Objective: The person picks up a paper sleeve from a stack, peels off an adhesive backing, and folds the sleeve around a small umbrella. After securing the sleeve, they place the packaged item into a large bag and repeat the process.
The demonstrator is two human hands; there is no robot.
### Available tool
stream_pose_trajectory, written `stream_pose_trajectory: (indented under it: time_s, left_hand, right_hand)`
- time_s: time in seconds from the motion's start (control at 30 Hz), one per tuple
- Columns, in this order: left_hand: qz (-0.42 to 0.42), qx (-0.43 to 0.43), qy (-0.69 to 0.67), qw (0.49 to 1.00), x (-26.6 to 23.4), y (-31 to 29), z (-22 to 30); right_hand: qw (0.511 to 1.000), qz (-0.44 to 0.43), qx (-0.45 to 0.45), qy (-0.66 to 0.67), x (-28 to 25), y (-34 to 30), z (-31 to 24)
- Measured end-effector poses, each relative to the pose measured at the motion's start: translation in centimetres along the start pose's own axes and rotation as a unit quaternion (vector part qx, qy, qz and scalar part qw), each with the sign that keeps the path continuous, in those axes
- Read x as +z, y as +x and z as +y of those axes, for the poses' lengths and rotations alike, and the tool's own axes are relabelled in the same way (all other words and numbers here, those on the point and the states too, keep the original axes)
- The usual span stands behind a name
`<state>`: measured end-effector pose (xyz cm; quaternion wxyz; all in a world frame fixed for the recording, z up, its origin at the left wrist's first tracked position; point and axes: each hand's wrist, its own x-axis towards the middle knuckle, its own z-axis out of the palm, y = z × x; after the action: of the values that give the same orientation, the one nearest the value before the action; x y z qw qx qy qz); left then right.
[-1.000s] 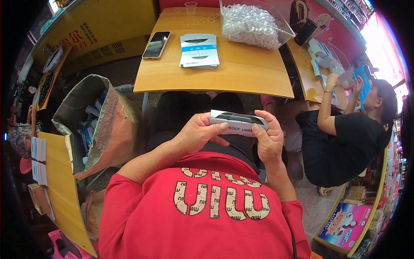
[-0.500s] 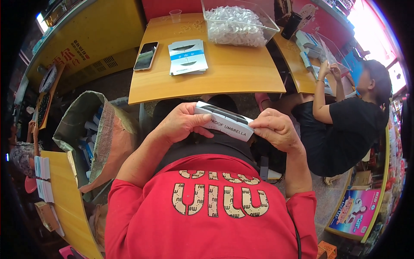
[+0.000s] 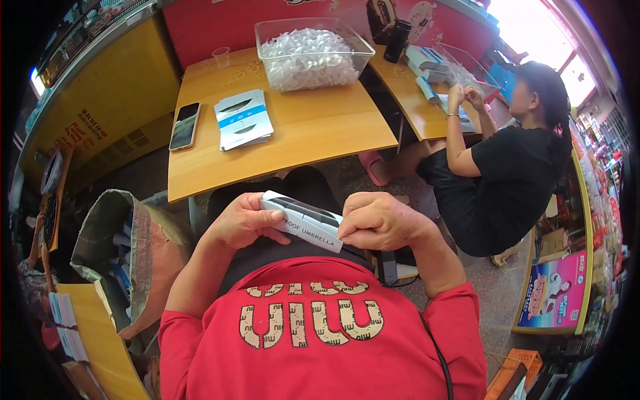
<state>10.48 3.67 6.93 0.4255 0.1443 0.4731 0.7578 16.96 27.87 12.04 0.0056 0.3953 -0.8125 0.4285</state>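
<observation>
A long, slim white umbrella box (image 3: 311,230) with a dark picture on its upper face is held over my lap, tilted down to the right. My left hand (image 3: 245,221) is closed around its left end, thumb on the front side. With bent fingers, my right hand (image 3: 379,223) pinches the box's right end; the fingertips partly hide that end. Beyond my hands, on the wooden table (image 3: 320,137), lies a stack of flat printed sheets (image 3: 244,137) with a blue band and umbrella pictures. A phone (image 3: 185,127) lies beside the stack.
A clear bin (image 3: 313,50) of white curled pieces and a plastic cup (image 3: 221,59) stand on the table's far part. A woven sack (image 3: 157,250) holding white and blue packages stands at left. A co-worker (image 3: 513,153) sits at the right table. An orange crate (image 3: 513,373) is lower right.
The view has shifted, so the table and sack sit lower and further left. Both hands still hold the box; my right fingers are more curled at its end. The co-worker's hands have moved slightly.
</observation>
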Motion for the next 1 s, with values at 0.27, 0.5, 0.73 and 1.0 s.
stream_pose_trajectory:
  time_s: [0.27,0.5,0.73,1.0]
  left_hand:
    - [-0.01,-0.01,-0.001,1.0,0.2,0.3,-0.2]
    - [-0.013,-0.019,0.007,1.0,0.3,0.2,0.2]
    - [-0.008,-0.019,0.006,1.0,-0.2,0.1,-0.4]
    - [-0.021,-0.031,0.014,0.999,0.5,0.0,0.0]
  right_hand:
    - [0.999,-0.016,0.035,0.019,0.0,-0.1,-0.2]
    - [0.999,-0.032,0.01,0.037,-0.2,-0.3,-0.3]
    - [1.0,-0.029,0.0,-0.008,0.6,-0.2,-0.7]
    - [0.999,-0.041,0.01,0.011,0.2,0.3,-0.5]
